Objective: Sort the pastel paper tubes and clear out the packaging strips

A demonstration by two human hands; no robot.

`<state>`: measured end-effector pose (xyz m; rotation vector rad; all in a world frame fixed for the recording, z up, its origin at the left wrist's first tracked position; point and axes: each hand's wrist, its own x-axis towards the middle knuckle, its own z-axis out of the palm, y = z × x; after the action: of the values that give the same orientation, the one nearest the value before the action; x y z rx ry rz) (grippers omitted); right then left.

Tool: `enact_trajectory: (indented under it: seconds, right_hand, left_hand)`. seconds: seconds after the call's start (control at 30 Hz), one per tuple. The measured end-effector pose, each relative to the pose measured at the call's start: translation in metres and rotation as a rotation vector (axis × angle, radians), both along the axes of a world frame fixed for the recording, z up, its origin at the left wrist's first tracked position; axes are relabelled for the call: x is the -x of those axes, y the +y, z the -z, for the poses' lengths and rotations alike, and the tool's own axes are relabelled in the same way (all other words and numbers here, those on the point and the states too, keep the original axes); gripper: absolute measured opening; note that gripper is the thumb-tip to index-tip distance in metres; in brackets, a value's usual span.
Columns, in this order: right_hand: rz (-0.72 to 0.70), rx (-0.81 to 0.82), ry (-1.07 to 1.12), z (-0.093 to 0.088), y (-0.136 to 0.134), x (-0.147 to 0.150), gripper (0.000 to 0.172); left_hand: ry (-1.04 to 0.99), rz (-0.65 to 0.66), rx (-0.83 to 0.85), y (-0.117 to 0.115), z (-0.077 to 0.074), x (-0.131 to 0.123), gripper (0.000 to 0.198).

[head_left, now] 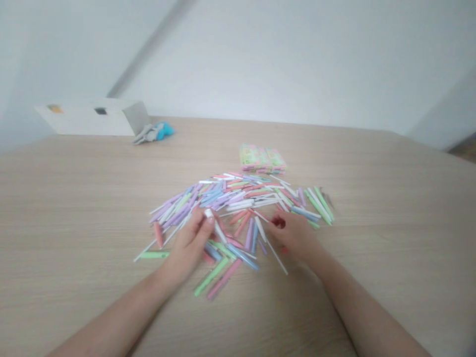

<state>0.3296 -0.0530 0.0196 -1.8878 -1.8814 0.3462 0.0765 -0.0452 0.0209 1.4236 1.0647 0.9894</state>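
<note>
A spread-out heap of slim pastel sticks (238, 201), shaped like pen parts, lies on the table in white, purple, blue, green and red. Over its left front part, my left hand (194, 237) is closed, thumb against fingers, on a white pen-like tube (220, 232) that slants down to the right. My right hand (293, 232) is curled at the heap's right front side, thumb and fingertips together. A thin pale red stick (261, 216) reaches to those fingertips, but blur hides whether they grip it. Below the fingers lies a thin white rod (278, 258).
Behind the heap sit flat pink-and-green packs (262, 158). A few green and white sticks (320, 204) lie apart on the right. At the back left are a white box (92, 119) and a grey-and-blue crumpled item (154, 132). A pale wall (282, 59) borders the wooden table (401, 213).
</note>
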Motion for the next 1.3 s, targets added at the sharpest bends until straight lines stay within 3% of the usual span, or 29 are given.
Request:
enact_trajectory:
  seconds: [0.33, 0.5, 0.77, 0.97, 1.3]
  right_hand:
    - [0.011, 0.095, 0.742, 0.001, 0.008, -0.015, 0.022]
    - [-0.076, 0.157, 1.07, -0.002, 0.001, -0.008, 0.026]
    - [-0.343, 0.244, 1.086, -0.008, -0.015, 0.019, 0.011]
    - [-0.352, 0.25, 0.997, -0.006, -0.016, 0.021, 0.027]
    - [-0.408, 0.373, 0.953, -0.001, -0.023, 0.043, 0.009]
  left_hand:
    - [0.04, 0.022, -0.011, -0.001, -0.001, 0.0, 0.031]
    - [0.053, 0.05, -0.025, -0.001, -0.001, 0.0, 0.033]
    - [0.027, 0.14, -0.059, -0.003, 0.001, -0.002, 0.03]
    - [0.061, 0.166, -0.065, -0.003, 0.001, -0.002, 0.034]
    - [0.079, 0.132, -0.052, -0.004, 0.0, -0.004, 0.031]
